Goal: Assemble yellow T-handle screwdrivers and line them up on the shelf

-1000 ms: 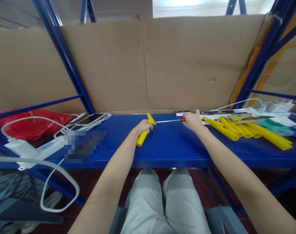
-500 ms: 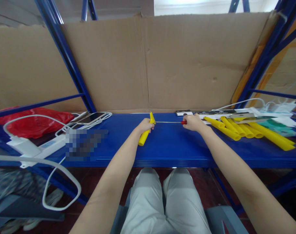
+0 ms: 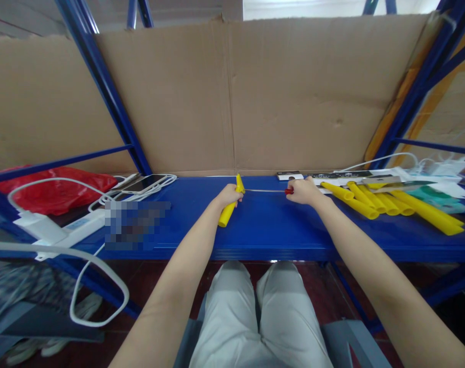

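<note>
My left hand [image 3: 229,195] is closed round a yellow piece [image 3: 227,213] whose lower end is a tube and whose narrower tip sticks up above the fingers. A screwdriver with a red handle [image 3: 289,191] is in my right hand [image 3: 302,191]; the fingers are wrapped round the handle. Its thin metal shaft [image 3: 265,190] runs level to the left, and the far end meets the yellow piece at my left hand. Whether the tip is inside the piece is too small to tell.
Several yellow tubes [image 3: 389,204] and a knife [image 3: 409,184] lie on the blue table [image 3: 271,230] at the right. At the left are a red bag [image 3: 60,189], a white power strip [image 3: 79,230], cables and a phone [image 3: 144,183]. Cardboard [image 3: 294,92] stands behind.
The view has shifted very slightly. Both hands keep their holds, and the screwdriver and yellow piece stay in nearly the same place.
</note>
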Available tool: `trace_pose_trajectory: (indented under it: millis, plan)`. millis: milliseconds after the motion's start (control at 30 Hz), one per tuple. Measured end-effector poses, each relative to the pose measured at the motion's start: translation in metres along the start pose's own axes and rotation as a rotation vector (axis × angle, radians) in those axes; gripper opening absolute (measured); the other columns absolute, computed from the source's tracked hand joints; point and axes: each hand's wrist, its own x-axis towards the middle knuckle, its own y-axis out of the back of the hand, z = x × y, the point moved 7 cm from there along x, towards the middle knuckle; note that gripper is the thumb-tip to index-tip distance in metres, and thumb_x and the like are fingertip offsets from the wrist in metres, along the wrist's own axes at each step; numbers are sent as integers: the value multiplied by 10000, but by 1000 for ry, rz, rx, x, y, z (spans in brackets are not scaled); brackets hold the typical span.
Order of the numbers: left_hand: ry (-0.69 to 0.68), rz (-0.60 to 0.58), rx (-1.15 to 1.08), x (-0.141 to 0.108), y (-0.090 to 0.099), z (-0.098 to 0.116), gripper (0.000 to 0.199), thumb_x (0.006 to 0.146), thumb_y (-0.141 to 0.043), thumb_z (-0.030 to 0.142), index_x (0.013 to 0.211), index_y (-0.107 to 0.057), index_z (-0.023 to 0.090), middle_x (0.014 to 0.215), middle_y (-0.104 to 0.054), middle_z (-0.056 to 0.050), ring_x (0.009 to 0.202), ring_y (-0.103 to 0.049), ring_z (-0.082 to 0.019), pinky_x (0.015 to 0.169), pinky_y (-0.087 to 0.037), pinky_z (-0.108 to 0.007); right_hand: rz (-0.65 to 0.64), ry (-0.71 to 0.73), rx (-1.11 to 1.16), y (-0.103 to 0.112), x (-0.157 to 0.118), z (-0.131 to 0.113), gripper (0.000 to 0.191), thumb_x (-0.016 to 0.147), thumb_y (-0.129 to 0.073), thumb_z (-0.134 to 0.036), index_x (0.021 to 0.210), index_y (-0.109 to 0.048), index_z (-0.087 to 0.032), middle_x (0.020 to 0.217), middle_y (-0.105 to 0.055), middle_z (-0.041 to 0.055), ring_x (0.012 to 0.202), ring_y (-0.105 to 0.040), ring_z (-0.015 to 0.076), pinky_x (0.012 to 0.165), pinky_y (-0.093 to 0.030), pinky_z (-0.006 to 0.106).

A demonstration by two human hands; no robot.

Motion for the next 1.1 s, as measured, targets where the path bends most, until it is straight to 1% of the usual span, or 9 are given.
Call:
trace_pose_trajectory:
  millis: [133,300,367,433,533,733,833,967,1100]
  plan:
    - [-16,1,8,1,0,0,139,713,-510,-11,687,-558,117,473,-534,41,333,-463,-72,406,-392,-193,10,-19,-10,-3,2,1,252,779,-475,-222,968,-631,-161,896,-699,121,898,-612,252,781,-323,343]
    - [-21,1,16,2,-1,0,160,715,-498,-15,651,-528,129,467,-517,47,322,-446,-65,385,-369,-188,32,-26,6,-3,1,2,308,797,-452,-243,1033,-624,-142,932,-701,136,929,-605,263,799,-326,358]
    - [-14,2,14,2,0,-1,158,713,-500,-14,650,-531,128,469,-520,45,325,-448,-67,393,-375,-190,24,-8,26,-3,1,2,307,800,-446,-265,1010,-642,-155,943,-703,125,937,-603,265,814,-318,371]
    - [-8,5,23,3,0,-1,151,713,-507,-8,650,-541,125,459,-517,43,331,-456,-71,409,-385,-192,7,3,38,-4,1,3,280,793,-453,-281,941,-664,-171,914,-705,106,916,-603,262,818,-310,379]
    - [-6,3,28,3,0,-1,154,710,-518,-5,632,-542,126,446,-512,41,338,-466,-76,423,-392,-193,-5,0,25,-5,2,4,235,780,-475,-270,879,-667,-176,881,-704,92,887,-605,249,803,-310,365]
    - [-15,6,9,1,0,0,177,696,-509,-16,602,-531,132,453,-522,35,335,-464,-80,429,-396,-205,-5,-23,5,-6,2,4,234,791,-485,-239,950,-643,-173,904,-705,111,883,-617,238,711,-341,306]
    - [-8,2,1,0,0,1,174,695,-505,-19,612,-533,131,457,-526,38,332,-457,-78,428,-395,-208,-8,-17,27,-7,2,4,260,787,-481,-244,980,-642,-175,941,-708,113,917,-617,254,736,-351,324]
    - [-8,0,-17,-1,-1,2,183,702,-496,-24,615,-517,136,450,-511,45,326,-449,-77,418,-382,-209,-42,1,43,-10,2,4,245,796,-468,-276,921,-659,-187,928,-713,99,930,-617,260,779,-347,352]
    - [-20,4,-8,0,-1,2,186,707,-506,-15,607,-508,143,434,-499,48,331,-460,-83,422,-378,-208,-54,3,14,-13,3,5,209,790,-483,-259,880,-656,-183,912,-715,96,917,-621,249,759,-346,335]
